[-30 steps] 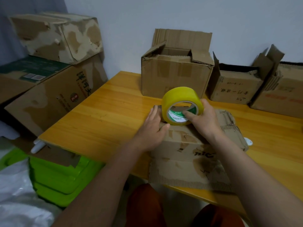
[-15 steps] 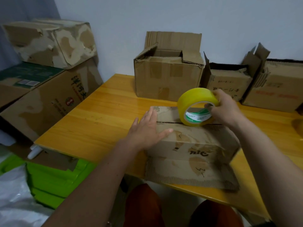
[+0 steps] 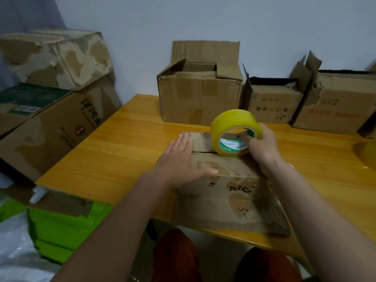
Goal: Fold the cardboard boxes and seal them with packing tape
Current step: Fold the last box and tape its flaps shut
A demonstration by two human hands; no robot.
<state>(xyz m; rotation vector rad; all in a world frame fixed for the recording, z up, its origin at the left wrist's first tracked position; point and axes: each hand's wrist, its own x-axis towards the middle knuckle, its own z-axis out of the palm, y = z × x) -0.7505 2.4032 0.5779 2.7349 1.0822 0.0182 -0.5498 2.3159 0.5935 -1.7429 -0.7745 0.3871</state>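
Cardboard box point(image 3: 227, 180) on wood table point(image 3: 114, 155), w/ wall behind.

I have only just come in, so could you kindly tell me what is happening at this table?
A person is sealing a cardboard box at the near edge of a wooden table. The left hand lies flat on the box top, pressing the flaps down. The right hand holds a yellow tape roll upright on the seam between the flaps, fingers hooked through its core. Three open boxes stand along the wall behind.
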